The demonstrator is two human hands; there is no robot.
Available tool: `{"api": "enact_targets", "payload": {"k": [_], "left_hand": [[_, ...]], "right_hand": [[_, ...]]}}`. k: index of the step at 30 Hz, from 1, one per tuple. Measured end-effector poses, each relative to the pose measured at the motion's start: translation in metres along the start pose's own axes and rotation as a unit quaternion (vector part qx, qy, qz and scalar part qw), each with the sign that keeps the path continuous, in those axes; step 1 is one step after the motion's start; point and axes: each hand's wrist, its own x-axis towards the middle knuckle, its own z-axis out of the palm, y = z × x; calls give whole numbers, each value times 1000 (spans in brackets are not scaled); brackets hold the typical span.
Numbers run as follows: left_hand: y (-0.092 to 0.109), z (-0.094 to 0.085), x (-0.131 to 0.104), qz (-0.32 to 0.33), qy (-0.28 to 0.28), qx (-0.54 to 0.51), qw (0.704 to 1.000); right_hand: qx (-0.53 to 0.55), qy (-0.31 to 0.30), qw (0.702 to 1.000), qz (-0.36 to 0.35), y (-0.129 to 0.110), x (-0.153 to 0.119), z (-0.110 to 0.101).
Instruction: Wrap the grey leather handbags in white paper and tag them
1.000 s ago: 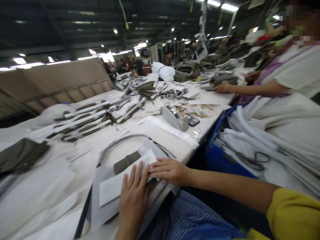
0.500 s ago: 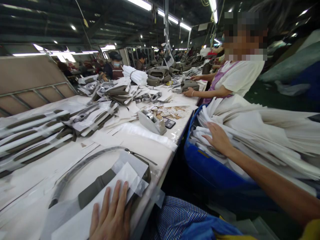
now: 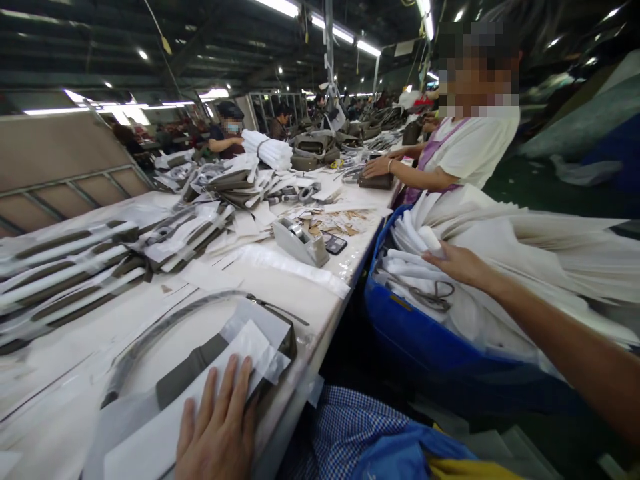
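Risk: left hand [image 3: 217, 433] is the only thing pinning the white sheet [image 3: 200, 407] over the grey strap piece [image 3: 187, 370], right at the table [image 3: 320, 313] edge. With the body turned toward the bin [image 3: 410, 330], the palm could drag and the fold shift or slide off. Loose sheets overhang the bin, so pulling one could drag its neighbours out.

Pose: left hand flat, fingers spread wide, palm down on the sheet, gripping nothing. Right hand [image 3: 457, 261] reaches out over the bin, arm nearly straight, fingers on a rolled sheet [image 3: 425, 237] in the stack [image 3: 525, 260]. Probably pinching it, but motion blur means I can't tell whether the grip is closed.
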Motion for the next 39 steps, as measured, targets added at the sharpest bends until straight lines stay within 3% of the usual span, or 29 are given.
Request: {"api": "enact_targets", "payload": {"k": [3, 5, 7, 8, 10, 12, 14, 16, 18, 19, 21, 23, 25, 27, 29, 34, 39], "left_hand": [[1, 1, 1, -5, 8, -1, 1000], [3, -1, 2, -13, 19, 7, 1000], [5, -3, 3, -20, 12, 26, 999], [5, -5, 4, -21, 0, 37, 999], [5, -10, 6, -19, -29, 58, 998], [4, -16, 10, -15, -64, 72, 995], [2, -25, 16, -11, -100, 75, 992], [-2, -36, 24, -3, -136, 60, 989], [-8, -47, 32, 3, -168, 31, 985], [-11, -53, 37, 7, -185, 15, 983], [-16, -64, 45, 12, -219, -12, 976], [-19, -73, 53, 21, -243, -28, 969], [-20, -78, 58, 24, -257, -38, 965], [-20, -81, 60, 23, -263, -44, 964], [-20, -81, 61, 22, -262, -48, 964], [-18, -81, 61, 11, -267, -68, 961], [-15, -80, 58, -4, -265, -77, 961]], "right_hand": [[18, 72, 997, 0, -31, -15, -23], [81, 154, 983, -55, -62, -31, -38], [233, 167, 952, -107, -96, -47, -48], [350, 139, 921, -101, -113, -54, -49], [557, 23, 829, -39, -141, -70, -40], [664, -133, 735, 39, -163, -94, -21], [682, -311, 658, 74, -175, -124, 3], [641, -504, 577, 41, -178, -155, 24], [553, -627, 547, -48, -175, -177, 38], [508, -644, 563, -100, -173, -182, 42], [430, -596, 643, -214, -170, -182, 50], [358, -474, 737, -323, -172, -173, 58], [292, -341, 791, -415, -181, -161, 67], [256, -233, 808, -476, -196, -154, 76], [244, -161, 807, -513, -215, -151, 83], [262, -36, 809, -525, -259, -153, 101], [259, 51, 807, -528, -272, -156, 123]]}}
